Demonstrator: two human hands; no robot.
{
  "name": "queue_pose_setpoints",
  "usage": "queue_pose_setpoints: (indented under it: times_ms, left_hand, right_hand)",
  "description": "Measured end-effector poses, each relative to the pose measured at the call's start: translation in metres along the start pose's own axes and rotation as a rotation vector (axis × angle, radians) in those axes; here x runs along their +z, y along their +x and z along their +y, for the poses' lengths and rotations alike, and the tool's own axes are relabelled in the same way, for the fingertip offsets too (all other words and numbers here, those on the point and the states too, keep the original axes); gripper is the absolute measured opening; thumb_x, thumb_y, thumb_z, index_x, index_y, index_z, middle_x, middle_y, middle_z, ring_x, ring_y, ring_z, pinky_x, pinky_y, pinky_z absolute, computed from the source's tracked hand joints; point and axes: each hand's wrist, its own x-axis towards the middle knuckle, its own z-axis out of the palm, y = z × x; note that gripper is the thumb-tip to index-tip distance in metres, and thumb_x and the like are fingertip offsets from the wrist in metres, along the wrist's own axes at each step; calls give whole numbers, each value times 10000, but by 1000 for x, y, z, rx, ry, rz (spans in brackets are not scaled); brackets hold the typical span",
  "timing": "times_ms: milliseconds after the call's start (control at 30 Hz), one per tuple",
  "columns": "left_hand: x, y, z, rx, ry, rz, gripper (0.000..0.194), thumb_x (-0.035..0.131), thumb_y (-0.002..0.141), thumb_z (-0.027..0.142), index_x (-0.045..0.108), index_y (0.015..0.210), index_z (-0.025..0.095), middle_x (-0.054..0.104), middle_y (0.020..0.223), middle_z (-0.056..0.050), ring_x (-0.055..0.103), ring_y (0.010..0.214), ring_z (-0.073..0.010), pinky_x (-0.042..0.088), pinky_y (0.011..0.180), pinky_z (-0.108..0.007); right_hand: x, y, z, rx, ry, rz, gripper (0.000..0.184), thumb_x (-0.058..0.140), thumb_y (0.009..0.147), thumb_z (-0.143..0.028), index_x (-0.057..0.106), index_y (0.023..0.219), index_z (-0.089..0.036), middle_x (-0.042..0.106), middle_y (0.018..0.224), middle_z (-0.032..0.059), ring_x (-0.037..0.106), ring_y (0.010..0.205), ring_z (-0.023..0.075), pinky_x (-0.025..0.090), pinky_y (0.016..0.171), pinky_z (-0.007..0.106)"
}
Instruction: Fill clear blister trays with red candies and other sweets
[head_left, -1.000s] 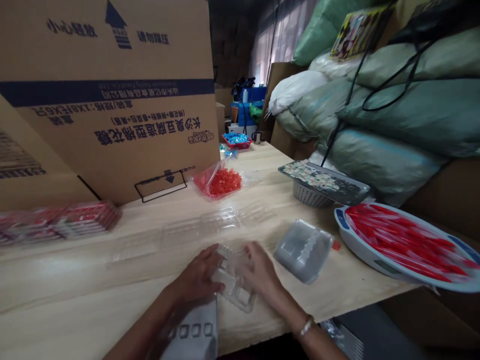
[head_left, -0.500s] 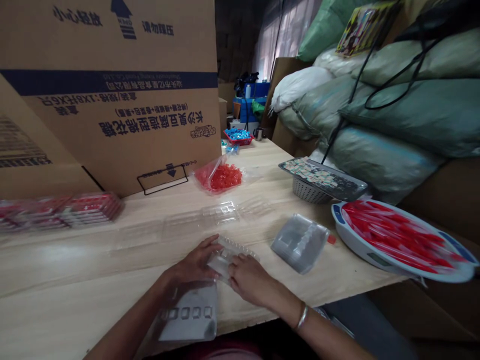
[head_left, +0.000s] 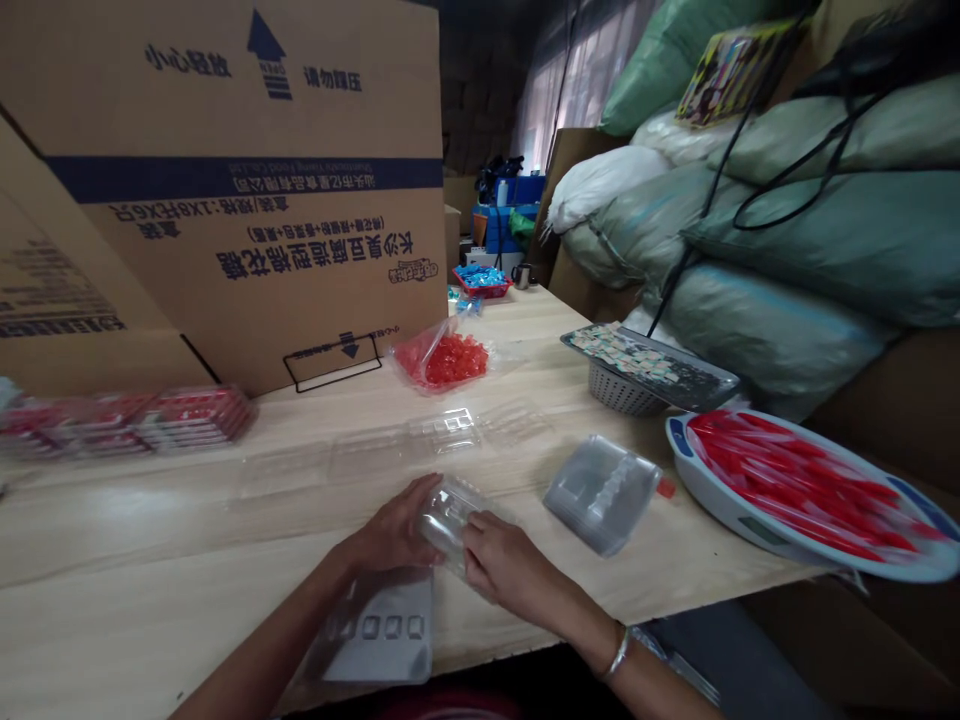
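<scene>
I have the clear tray [head_left: 444,515] between both hands, just above or on the near part of the desk [head_left: 187,600]; I cannot tell whether its underside touches the wood. Glare hides whether it is one thin piece or several nested together. My judgement is that such light plastic calls for a grip near the rims and gentle, even pressure from both sides, since a hard squeeze in the middle could buckle it. I would let the left side act as the anchor and make the small adjustments with the right, watching that no edge catches the grey-looking tray [head_left: 379,635] lying by the near edge, partly under my left forearm.

The left hand [head_left: 401,525] comes in from the lower left, its fingers curved round the tray's left end, thumb nearer me. The right hand [head_left: 501,560] reaches in from the lower right, palm down, its fingers bent narrow onto the tray's right part; their tips are hidden from me. The right wrist, with its silvery bracelet [head_left: 619,650], sits lower in view than the hand. The nested clear stack [head_left: 600,495] lies apart, to the right.
</scene>
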Motion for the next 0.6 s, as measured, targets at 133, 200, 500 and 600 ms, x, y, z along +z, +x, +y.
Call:
queue_pose_setpoints:
  times_ms: [133,200,500,600]
  left_hand:
    - [-4,2,14,-23,-285,238,1062,778,599,525,207,1457,270,245,1530,-136,278,1375,-342,250,1114,-520]
    - [-4,10,24,-32,-617,273,1026,752,612,560,212,1446,304,309,1502,-126,391,1309,-334,355,1047,-496]
    - [3,65,36,-192,-760,102,513,699,694,448,570,1119,191,655,833,-30,614,638,-121,458,574,-222]
    - [1,84,34,-198,-583,27,546,622,755,514,564,1170,164,678,880,-81,659,703,-170,504,641,-287]
  right_hand:
    - [-22,-5,-5,-39,209,165,156,423,862,-148,466,720,-196,545,781,35,526,761,175,436,666,277]
    - [-33,-4,-5,-51,395,283,217,365,920,-208,421,711,-203,501,745,16,508,715,153,431,646,264]
    - [-51,-5,26,-182,-238,375,487,400,868,-34,435,1311,-233,465,1361,104,346,1327,253,299,1069,522]
    - [-70,-7,45,-369,-348,146,438,429,890,-49,495,1276,-245,576,1264,64,438,1260,219,286,1091,493]
